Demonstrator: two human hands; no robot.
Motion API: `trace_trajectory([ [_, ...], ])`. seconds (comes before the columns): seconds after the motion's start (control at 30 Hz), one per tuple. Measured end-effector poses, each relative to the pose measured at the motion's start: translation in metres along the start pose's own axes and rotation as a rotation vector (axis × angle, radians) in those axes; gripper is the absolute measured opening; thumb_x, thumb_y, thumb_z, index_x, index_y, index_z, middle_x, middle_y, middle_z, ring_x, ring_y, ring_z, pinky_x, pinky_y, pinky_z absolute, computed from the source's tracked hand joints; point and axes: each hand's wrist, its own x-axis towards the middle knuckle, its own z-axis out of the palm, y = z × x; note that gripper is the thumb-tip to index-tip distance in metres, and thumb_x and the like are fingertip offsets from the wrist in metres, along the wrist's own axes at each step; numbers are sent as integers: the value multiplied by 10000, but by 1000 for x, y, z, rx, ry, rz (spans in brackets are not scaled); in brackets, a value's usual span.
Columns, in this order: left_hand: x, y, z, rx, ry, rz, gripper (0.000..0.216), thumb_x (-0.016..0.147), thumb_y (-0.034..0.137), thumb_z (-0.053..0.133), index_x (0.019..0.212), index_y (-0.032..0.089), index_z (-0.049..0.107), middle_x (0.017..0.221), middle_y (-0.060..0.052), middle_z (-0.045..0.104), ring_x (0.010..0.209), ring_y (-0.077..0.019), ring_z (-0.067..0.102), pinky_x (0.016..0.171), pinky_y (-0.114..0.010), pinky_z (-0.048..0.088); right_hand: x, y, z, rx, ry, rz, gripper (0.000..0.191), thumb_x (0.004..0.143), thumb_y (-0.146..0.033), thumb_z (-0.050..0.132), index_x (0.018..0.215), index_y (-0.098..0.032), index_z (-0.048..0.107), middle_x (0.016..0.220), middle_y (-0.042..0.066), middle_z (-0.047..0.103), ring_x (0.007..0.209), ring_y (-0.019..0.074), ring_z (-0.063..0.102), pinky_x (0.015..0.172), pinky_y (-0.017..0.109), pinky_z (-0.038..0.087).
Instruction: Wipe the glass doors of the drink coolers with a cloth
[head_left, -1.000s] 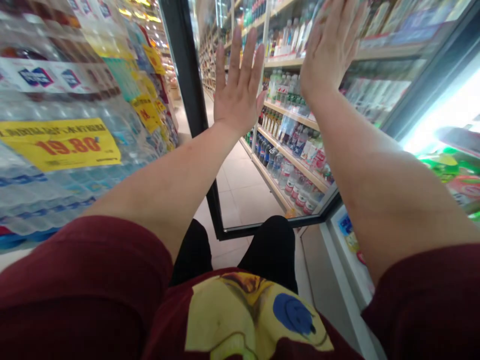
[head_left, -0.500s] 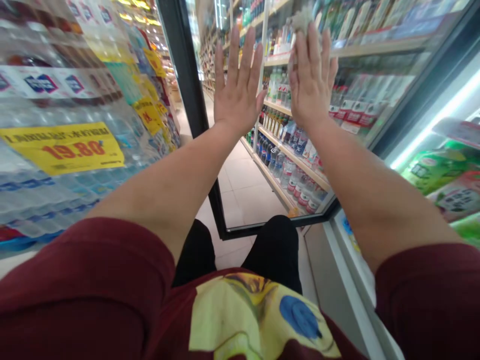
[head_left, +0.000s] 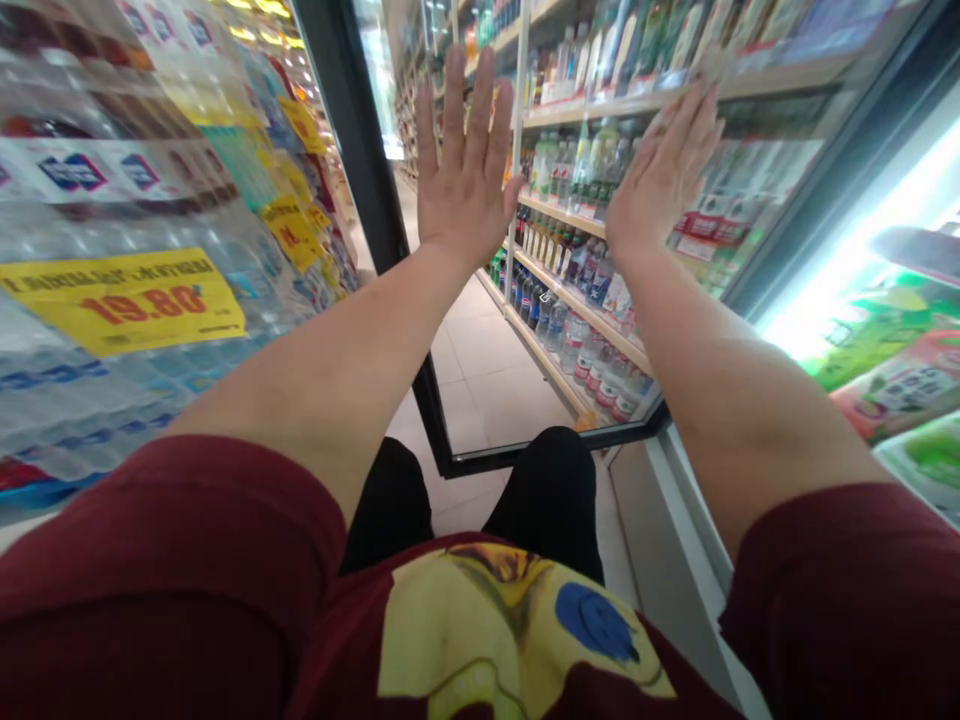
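Both my arms reach forward to an open glass fridge door (head_left: 495, 400) with a black frame (head_left: 360, 170). My left hand (head_left: 465, 170) lies flat against the glass near the frame, fingers stretched up and slightly apart, holding nothing. My right hand (head_left: 660, 185) is also flat on the glass a little to the right, fingers extended and tilted to the right. A small pale patch shows past its fingertips; I cannot make out what it is. Through the glass I see shelves of bottles (head_left: 585, 300).
Stacked packs of bottled water (head_left: 112, 400) with a yellow 19.80 price tag (head_left: 124, 300) line the left. The lit fridge interior with green packets (head_left: 885, 340) is at the right. A tiled aisle floor (head_left: 480, 370) runs ahead.
My right hand slid left across the glass close to my left hand, then back right and slightly lower, now tilted. My left hand barely moved.
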Motion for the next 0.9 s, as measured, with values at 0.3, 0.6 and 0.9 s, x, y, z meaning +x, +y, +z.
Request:
trace_trajectory([
  [0.3, 2, 0, 1, -32, -29, -11, 1018, 904, 672, 524, 1737, 189, 194, 1799, 92, 70, 1669, -320, -78, 1321, -594, -218, -13, 13, 0, 24, -75, 61, 737, 1053, -412, 21, 1759, -201, 53, 1830, -47, 6, 1668, 221, -48, 1336, 565, 1],
  [0.6, 4, -3, 13, 129, -9, 2, 765, 1056, 375, 388, 1717, 72, 149, 1825, -39, 53, 1654, -291, -66, 1329, -592, -174, -13, 28, -3, -36, -151, -124, 707, 1044, -431, 91, 1734, -303, 179, 1813, -144, 87, 1674, 163, -19, 1355, 458, -27],
  [0.9, -1, 13, -13, 41, -110, -71, 784, 1040, 476, 313, 1730, 128, 179, 1807, 63, 42, 1673, -262, -73, 1348, -580, -175, 1, 0, -21, -61, -240, -468, 631, 1085, -445, 178, 1703, -367, 284, 1796, -139, 174, 1688, 179, 23, 1378, 500, -47],
])
